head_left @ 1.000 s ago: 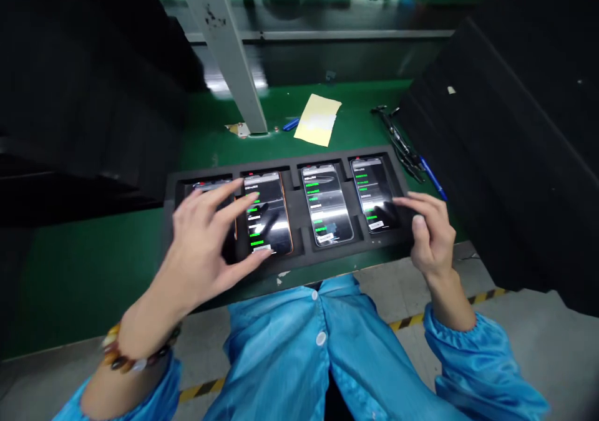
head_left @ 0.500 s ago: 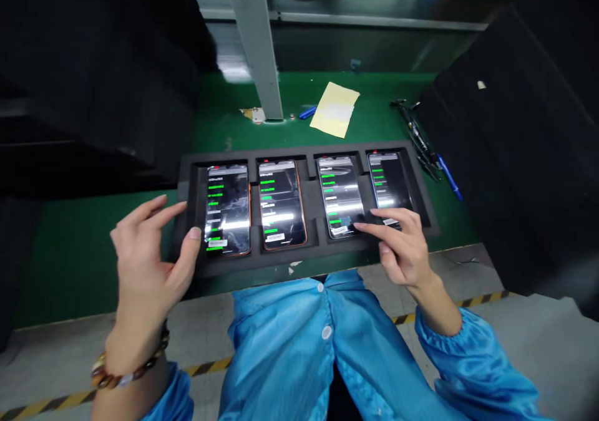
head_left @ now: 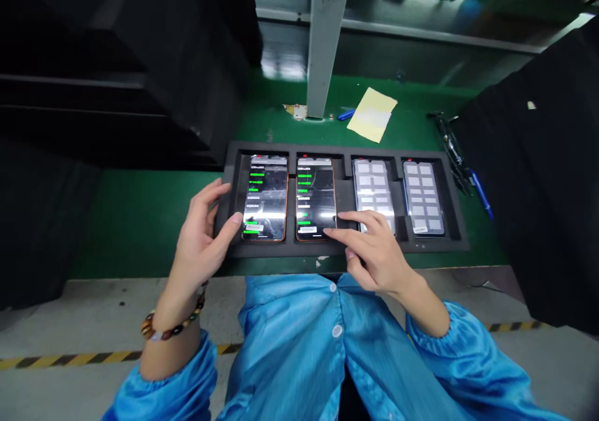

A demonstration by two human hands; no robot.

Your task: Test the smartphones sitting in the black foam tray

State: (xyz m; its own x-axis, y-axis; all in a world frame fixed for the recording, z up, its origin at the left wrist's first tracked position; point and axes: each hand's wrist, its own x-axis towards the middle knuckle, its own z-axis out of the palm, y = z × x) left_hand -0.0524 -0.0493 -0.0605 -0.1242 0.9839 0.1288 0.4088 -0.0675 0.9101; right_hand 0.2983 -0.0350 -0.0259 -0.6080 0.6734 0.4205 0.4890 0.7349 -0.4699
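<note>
A black foam tray (head_left: 346,191) lies along the front of the green bench, with a smartphone in each of its compartments. The leftmost phone (head_left: 264,199) and the second phone (head_left: 316,190) show dark screens with green and white text lines. Pale blocks in a grid fill the screens of the third phone (head_left: 372,187) and the rightmost phone (head_left: 423,196). My right hand (head_left: 374,249) has its index fingertip at the bottom of the second phone's screen, other fingers partly spread over the third phone's lower end. At the tray's left edge, my left hand (head_left: 203,227) rests with thumb and fingers apart.
Behind the tray are a yellow paper (head_left: 373,114), a blue pen (head_left: 346,115) and a grey metal post (head_left: 326,47). Dark cables (head_left: 453,150) and another blue pen (head_left: 482,193) lie at right. Tall black stacks (head_left: 187,65) flank the bench on both sides.
My right hand has moved left from the third phone to the second. The third and rightmost screens changed from dark text lists to pale block grids. The view has shifted left.
</note>
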